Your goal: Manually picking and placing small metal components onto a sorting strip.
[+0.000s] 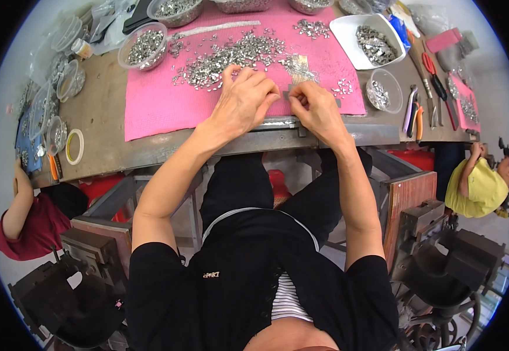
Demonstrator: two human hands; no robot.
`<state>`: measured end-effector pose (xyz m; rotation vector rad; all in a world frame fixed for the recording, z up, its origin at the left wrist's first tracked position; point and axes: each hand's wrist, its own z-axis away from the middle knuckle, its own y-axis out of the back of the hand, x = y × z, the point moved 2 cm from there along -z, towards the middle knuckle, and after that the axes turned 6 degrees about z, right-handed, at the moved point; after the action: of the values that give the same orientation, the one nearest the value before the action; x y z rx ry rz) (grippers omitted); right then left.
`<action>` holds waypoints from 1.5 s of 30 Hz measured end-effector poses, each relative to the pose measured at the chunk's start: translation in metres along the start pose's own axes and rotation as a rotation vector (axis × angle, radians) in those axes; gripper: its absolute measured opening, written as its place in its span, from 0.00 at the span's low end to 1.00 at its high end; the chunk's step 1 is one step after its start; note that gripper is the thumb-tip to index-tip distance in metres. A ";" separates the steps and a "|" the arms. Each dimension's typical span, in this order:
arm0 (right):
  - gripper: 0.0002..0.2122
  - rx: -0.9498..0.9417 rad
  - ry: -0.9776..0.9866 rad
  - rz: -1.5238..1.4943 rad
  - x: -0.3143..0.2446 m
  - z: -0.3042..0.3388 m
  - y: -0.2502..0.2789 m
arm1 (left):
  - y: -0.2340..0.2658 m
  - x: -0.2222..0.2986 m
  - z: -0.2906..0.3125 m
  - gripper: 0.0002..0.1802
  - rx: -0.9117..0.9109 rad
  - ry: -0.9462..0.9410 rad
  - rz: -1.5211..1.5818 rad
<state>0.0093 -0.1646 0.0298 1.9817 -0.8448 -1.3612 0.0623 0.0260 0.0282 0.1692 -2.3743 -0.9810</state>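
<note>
Over the front of a pink mat (pixel 155 108), my two hands work close together. My left hand (pixel 241 100) has its fingers bent and closed, thumb pointing right; whatever lies between the fingertips is hidden. Curled in a pinch, my right hand (pixel 319 110) faces it across a small gap, and its fingertips also hide what they hold. A metal bar (pixel 279 123) runs along the table edge just below the hands. Beyond them spreads a pile of small shiny metal pieces (pixel 237 57). Thin pin-like metal pieces (pixel 304 74) lie just past my right hand.
Clear tubs of metal parts (pixel 143 48) line the back and left. At right are a white tray (pixel 346 44), a small round tub (pixel 390 93), pliers (pixel 419 121) and red-handled cutters (pixel 433 73). A tape roll (pixel 75 147) lies left. Other people sit at both sides.
</note>
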 end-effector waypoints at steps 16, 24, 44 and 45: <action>0.05 0.189 0.018 -0.155 -0.021 0.047 -0.022 | -0.005 0.035 0.038 0.04 0.173 0.177 0.098; 0.07 0.190 0.222 0.128 -0.025 0.048 -0.014 | -0.012 0.039 0.039 0.05 0.175 0.123 0.062; 0.08 0.200 0.015 -0.177 -0.016 0.055 -0.013 | -0.010 0.046 0.038 0.09 0.109 0.007 -0.019; 0.08 0.208 0.025 -0.156 -0.017 0.054 -0.014 | -0.011 0.045 0.040 0.09 0.110 0.039 0.014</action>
<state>-0.0442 -0.1487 0.0121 2.2604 -0.8661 -1.3787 0.0020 0.0283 0.0184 0.2112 -2.3918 -0.8339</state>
